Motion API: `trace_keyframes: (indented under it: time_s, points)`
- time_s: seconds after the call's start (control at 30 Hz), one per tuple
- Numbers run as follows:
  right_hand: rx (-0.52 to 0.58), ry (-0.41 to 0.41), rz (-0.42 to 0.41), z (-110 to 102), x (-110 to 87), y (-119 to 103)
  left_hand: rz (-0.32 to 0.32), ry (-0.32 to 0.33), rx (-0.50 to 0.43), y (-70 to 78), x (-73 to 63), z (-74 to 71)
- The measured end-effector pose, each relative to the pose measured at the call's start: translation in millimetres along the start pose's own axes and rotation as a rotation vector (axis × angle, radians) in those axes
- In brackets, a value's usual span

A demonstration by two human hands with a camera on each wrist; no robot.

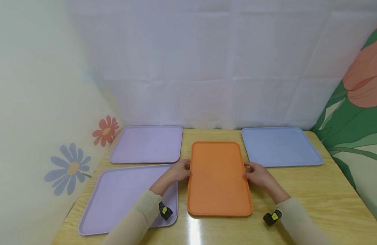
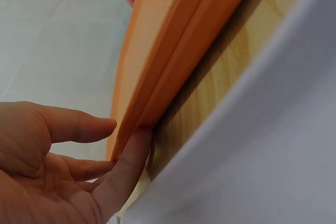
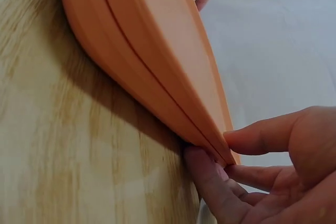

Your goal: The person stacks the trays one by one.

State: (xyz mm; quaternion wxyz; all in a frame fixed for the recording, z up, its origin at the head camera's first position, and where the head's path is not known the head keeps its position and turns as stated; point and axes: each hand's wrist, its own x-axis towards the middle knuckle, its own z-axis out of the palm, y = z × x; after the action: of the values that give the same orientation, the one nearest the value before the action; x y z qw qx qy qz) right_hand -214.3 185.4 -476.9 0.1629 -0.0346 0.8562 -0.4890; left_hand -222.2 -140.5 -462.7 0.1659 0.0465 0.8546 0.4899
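An orange tray [image 1: 219, 180] stands lengthwise in the middle of the wooden table, with nothing on it. A dark seam runs along its side [image 3: 142, 59] in the right wrist view, as if two trays were nested. My left hand [image 1: 180, 170] grips the left long edge, thumb at the rim and a finger tucked under the side. On the opposite edge my right hand [image 1: 258, 175] holds on in the same way, thumb above and fingers below. A lilac tray [image 1: 127, 194] lies partly beneath my left forearm.
Another lilac tray [image 1: 147, 144] lies at the back left, and a blue tray [image 1: 280, 146] at the back right. White cloth [image 1: 207, 61] hangs behind the table [image 1: 308, 194]. A wall with painted flowers [image 1: 73, 168] borders the left side.
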Motion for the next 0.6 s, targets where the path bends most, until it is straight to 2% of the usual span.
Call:
trace_keyframes:
  time_s: [0.1,0.2,0.37,0.6]
  points:
    - [0.071,-0.023,0.02,-1.8,-1.0,2.3,-0.027,-0.005,-0.01,2.4,-5.4,-5.8]
    - [0.119,-0.043,0.041,-2.7,-1.5,2.8,-0.047,-0.01,-0.001,3.7,-13.3,-18.3]
    - [0.184,-0.068,0.084,-3.1,-3.4,4.1,-0.056,0.013,0.032,1.8,-30.6,-45.1]
    - [0.224,-0.071,0.087,-3.4,-5.7,7.5,-0.076,0.075,0.156,-8.7,-59.3,-87.4]
